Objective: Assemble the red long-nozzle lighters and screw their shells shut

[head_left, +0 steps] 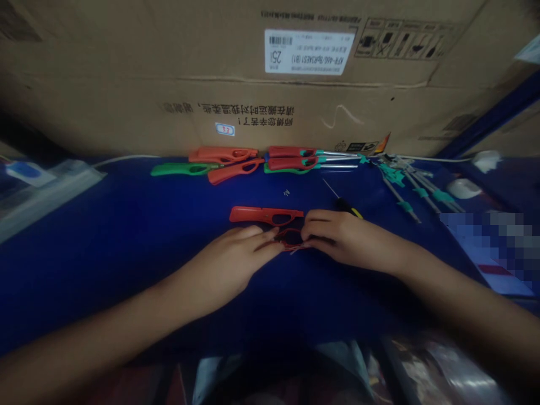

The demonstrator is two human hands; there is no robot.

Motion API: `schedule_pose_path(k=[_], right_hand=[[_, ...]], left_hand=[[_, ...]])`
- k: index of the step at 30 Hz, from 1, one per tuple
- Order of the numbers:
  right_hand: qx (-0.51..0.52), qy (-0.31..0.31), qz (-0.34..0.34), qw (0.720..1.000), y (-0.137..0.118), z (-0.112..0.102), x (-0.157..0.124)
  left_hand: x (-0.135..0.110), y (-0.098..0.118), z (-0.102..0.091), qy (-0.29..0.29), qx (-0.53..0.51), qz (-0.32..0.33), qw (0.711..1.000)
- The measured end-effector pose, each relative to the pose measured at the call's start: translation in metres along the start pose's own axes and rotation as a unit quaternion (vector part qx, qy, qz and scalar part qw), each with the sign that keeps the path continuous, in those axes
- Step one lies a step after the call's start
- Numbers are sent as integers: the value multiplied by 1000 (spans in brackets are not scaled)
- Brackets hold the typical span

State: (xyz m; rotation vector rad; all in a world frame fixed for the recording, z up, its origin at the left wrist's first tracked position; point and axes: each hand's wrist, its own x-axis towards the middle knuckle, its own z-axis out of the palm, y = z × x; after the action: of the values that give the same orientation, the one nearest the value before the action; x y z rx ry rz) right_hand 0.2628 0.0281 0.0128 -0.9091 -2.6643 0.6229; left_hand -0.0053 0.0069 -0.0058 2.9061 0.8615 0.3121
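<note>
My left hand (236, 254) has its thumb and fingers closed on a red lighter housing half (291, 246), whose trigger loop shows between my hands. From the other side, my right hand (337, 233) pinches the same piece near its front end. Fingers cover most of this part, and any small pieces inside it cannot be made out. Just beyond lies a second red lighter housing half (247, 214), with its front end close to my right fingers. A screwdriver (343, 205) with a black and yellow handle rests behind my right hand. Small screws (287, 193) lie on the blue tabletop (139, 225).
Several orange, red and green lighters (228, 154) are lined up along a large cardboard box (126, 84). Metal lighter tubes with green parts (415, 183) are heaped at the right. A plastic bag (50, 194) lies at the left, and a white cable (126, 157) runs behind.
</note>
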Motion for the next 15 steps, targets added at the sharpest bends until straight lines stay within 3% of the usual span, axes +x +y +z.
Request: schedule_pose_path(k=[7,15], right_hand=[[-38,-8,26,999,-3,5,-1],[8,-48,-17,999,-6,-5,-6]], left_hand=[[0,1,2,-4,23,-3,1000],[1,3,0,5,20,-16,1000]])
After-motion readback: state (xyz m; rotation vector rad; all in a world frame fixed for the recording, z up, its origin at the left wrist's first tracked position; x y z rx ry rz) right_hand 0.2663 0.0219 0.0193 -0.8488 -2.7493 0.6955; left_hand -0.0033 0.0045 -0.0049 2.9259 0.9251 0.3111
